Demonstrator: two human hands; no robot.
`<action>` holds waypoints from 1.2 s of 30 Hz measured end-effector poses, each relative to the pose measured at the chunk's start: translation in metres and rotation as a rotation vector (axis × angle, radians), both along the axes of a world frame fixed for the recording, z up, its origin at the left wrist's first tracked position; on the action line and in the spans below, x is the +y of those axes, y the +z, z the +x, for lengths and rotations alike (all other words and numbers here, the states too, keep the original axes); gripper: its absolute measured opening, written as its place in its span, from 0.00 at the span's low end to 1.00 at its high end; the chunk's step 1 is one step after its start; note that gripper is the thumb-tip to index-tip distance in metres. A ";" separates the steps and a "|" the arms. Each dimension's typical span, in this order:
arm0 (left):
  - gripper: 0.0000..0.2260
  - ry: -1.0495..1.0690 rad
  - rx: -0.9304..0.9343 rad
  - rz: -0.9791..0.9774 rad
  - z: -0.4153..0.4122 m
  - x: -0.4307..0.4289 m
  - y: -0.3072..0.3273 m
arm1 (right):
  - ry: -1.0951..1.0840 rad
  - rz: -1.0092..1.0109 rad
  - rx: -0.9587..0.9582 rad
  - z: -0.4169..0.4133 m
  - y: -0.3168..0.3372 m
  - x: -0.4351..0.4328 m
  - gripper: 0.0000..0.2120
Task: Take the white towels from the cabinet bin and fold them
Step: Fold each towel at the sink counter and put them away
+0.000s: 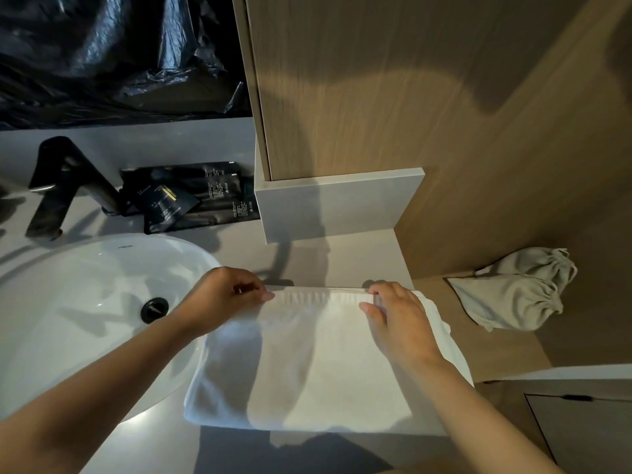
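Towel (307, 364) far edge pinched, both hands

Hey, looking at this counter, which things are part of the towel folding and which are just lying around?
Part of the job: white towel, left hand and right hand, both holding its far edge.
Just lying about: sink, black faucet, black sachets, grey drawstring bags, black plastic sheet.

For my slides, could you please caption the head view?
Left hand and right hand pinch the white towel by its far edge, beside the sink.
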State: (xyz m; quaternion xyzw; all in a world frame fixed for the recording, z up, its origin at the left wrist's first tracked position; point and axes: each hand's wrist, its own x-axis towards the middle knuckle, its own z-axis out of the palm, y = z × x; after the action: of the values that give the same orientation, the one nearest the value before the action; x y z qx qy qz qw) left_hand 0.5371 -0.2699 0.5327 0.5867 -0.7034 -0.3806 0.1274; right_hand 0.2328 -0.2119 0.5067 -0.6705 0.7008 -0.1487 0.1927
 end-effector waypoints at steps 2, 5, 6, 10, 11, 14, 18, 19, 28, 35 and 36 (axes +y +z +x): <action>0.10 0.025 -0.019 0.066 0.002 -0.005 -0.002 | 0.010 -0.009 0.018 0.000 -0.002 -0.002 0.10; 0.09 0.059 -0.236 -0.041 -0.002 -0.004 -0.013 | -0.013 -0.017 0.076 0.004 -0.007 -0.006 0.07; 0.08 0.065 -0.264 -0.107 -0.004 -0.003 -0.015 | -0.029 -0.020 0.088 0.006 -0.008 -0.008 0.06; 0.10 0.042 -0.236 -0.194 -0.004 -0.005 -0.021 | -0.003 0.007 0.121 0.006 -0.008 -0.017 0.05; 0.09 0.054 -0.231 -0.189 -0.004 -0.005 -0.020 | 0.017 0.006 0.120 0.005 -0.008 -0.019 0.04; 0.05 0.078 -0.262 -0.168 -0.009 -0.007 -0.017 | 0.024 -0.036 0.106 0.002 -0.011 -0.019 0.04; 0.06 0.092 -0.343 -0.124 -0.016 -0.014 -0.016 | 0.006 -0.056 0.144 0.004 -0.015 -0.024 0.05; 0.07 0.094 -0.367 -0.104 -0.018 -0.015 -0.016 | 0.003 -0.054 0.150 0.006 -0.015 -0.026 0.05; 0.14 -0.152 -0.531 -0.128 -0.034 -0.018 -0.013 | 0.004 -0.090 0.202 -0.004 -0.034 -0.027 0.10; 0.22 -0.160 -0.453 -0.264 -0.058 0.002 -0.031 | 0.033 -0.193 0.268 -0.003 -0.040 -0.023 0.18; 0.24 -0.128 -0.443 -0.290 -0.055 0.004 -0.035 | 0.030 -0.197 0.259 -0.004 -0.039 -0.021 0.19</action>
State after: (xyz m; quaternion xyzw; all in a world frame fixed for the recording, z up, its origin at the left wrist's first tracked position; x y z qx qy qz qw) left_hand 0.4818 -0.2656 0.4978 0.5855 -0.7970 -0.1453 0.0288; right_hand 0.2292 -0.2333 0.4674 -0.7101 0.6918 -0.1260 0.0363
